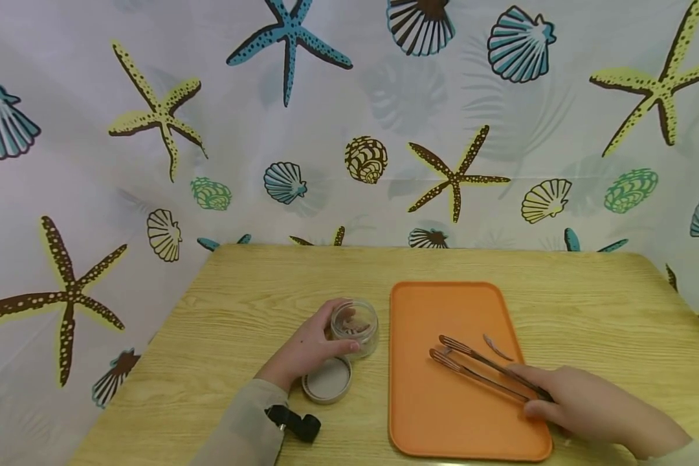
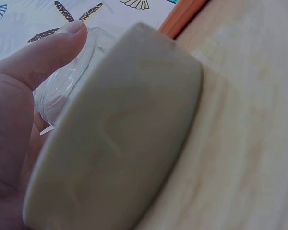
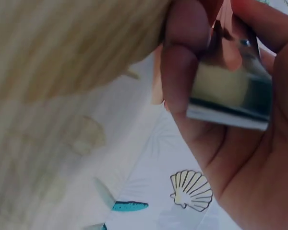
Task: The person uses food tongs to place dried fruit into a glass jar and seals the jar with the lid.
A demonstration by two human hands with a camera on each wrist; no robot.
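Observation:
In the head view, my left hand [image 1: 310, 342] grips a clear glass jar [image 1: 366, 344], which has small brownish pieces in the bottom. Just below the jar lies a round lid [image 1: 328, 382], near the wrist. A pair of metal tongs [image 1: 457, 346] is held by my right hand [image 1: 588, 404] at its rear end. The tongs point left over an orange tray [image 1: 431, 421], arms apart; a small piece seems to be by their tips. Beyond them, a thin curved brownish piece [image 1: 495, 347] lies on the tray. Its exact kind is unclear.
The wooden table [image 1: 256, 285] carries everything. Behind it and at both sides hangs a white cloth [image 1: 338, 207] printed with starfish and shells. A black strap device [image 1: 294, 424] sits on the left wrist.

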